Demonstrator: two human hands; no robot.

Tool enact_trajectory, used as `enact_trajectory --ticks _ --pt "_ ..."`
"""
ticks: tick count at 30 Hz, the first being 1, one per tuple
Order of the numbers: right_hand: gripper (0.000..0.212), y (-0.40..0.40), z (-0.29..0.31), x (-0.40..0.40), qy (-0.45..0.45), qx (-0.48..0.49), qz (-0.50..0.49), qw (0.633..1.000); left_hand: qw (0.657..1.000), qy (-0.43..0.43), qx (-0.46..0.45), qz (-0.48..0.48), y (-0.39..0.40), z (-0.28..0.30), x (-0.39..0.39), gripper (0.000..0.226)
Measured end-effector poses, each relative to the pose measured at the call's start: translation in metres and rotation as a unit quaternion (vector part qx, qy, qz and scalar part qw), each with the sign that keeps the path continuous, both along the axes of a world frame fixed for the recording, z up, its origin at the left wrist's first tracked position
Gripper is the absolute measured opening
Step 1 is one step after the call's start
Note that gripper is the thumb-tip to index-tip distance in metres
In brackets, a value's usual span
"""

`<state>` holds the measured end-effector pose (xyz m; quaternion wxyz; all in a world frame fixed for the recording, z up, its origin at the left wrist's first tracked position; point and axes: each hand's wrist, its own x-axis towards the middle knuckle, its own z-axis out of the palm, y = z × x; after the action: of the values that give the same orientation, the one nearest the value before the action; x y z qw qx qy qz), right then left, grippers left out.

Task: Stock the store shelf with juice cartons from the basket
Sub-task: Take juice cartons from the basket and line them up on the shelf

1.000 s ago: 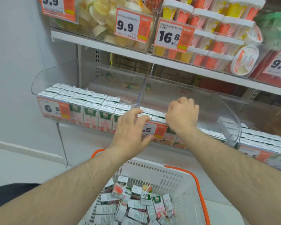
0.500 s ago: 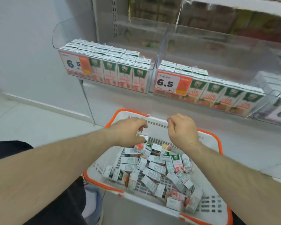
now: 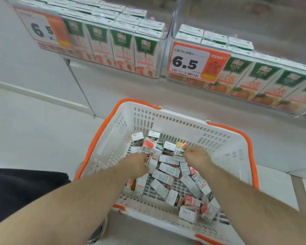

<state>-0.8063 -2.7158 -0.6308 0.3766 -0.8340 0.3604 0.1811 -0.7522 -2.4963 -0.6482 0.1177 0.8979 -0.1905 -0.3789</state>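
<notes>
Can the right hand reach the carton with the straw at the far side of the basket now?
Probably yes. The right hand is already low inside the basket, right beside that carton, with nothing between them. Whether its fingers already touch it cannot be told.

White perforated plastic for the basket [image 3: 224, 152], matt, with glossy orange plastic along its rim and handles [image 3: 251, 149]. Printed paperboard on the juice cartons [image 3: 166, 177] just under both grips, smooth, slight sheen. Clear glossy plastic for the shelf bins [image 3: 173, 20] well above the grips, with glare. Coated paper on the price card [image 3: 189, 62]. Smooth pale tile on the floor [image 3: 34, 135], faintly reflective.
</notes>
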Motion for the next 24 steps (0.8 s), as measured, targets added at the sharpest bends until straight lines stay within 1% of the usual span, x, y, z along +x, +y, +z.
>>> enact_trajectory --ticks 2,5,6,7,9,11,12,13,14,16,18,21,24 --pt "0.015 -0.004 -0.014 -0.002 0.033 0.008 -0.011 0.999 1.000 0.001 0.024 -0.002 -0.003 -0.014 -0.003 0.037" --pt "0.006 -0.004 -0.024 -0.001 0.059 -0.008 -0.014 0.998 0.997 -0.013 0.071 -0.034 -0.008 -0.030 -0.007 0.056" --pt "0.015 -0.003 -0.027 0.001 0.068 -0.010 -0.021 0.997 0.995 -0.009 0.084 -0.044 -0.010 -0.035 -0.007 0.061" --pt "0.033 -0.002 -0.032 0.002 0.074 -0.011 -0.030 0.997 0.994 0.001 0.093 -0.051 -0.012 -0.039 -0.008 0.065" --pt "0.071 0.001 -0.042 0.006 0.081 -0.012 -0.050 0.995 0.995 0.030 0.091 -0.037 -0.015 -0.046 -0.009 0.066" --pt "0.095 0.005 -0.053 0.010 0.087 -0.004 -0.055 0.995 0.996 0.053 0.071 0.000 -0.017 -0.051 -0.009 0.061" --pt "0.102 0.006 -0.057 0.011 0.092 0.006 -0.057 0.994 0.996 0.064 0.063 0.016 -0.019 -0.053 -0.007 0.059" --pt "0.103 0.007 -0.059 0.013 0.098 0.012 -0.060 0.993 0.995 0.075 0.057 0.028 -0.019 -0.055 -0.005 0.058" --pt "0.099 0.008 -0.061 0.015 0.103 0.012 -0.062 0.993 0.994 0.089 0.048 0.044 -0.018 -0.057 -0.003 0.055" --pt "0.085 0.009 -0.064 0.016 0.108 -0.005 -0.055 0.993 0.987 0.126 0.014 0.101 -0.012 -0.061 0.004 0.048" --pt "0.071 0.010 -0.063 0.015 0.100 -0.030 -0.057 0.993 0.969 0.165 -0.034 0.179 0.000 -0.061 0.010 0.043" --pt "0.065 0.011 -0.050 0.011 0.091 -0.027 -0.095 0.991 0.929 0.192 -0.105 0.298 0.014 -0.052 0.015 0.032" --pt "0.055 0.005 -0.031 0.001 0.070 -0.008 -0.136 0.988 0.872 0.200 -0.190 0.405 0.016 -0.034 0.017 0.027"
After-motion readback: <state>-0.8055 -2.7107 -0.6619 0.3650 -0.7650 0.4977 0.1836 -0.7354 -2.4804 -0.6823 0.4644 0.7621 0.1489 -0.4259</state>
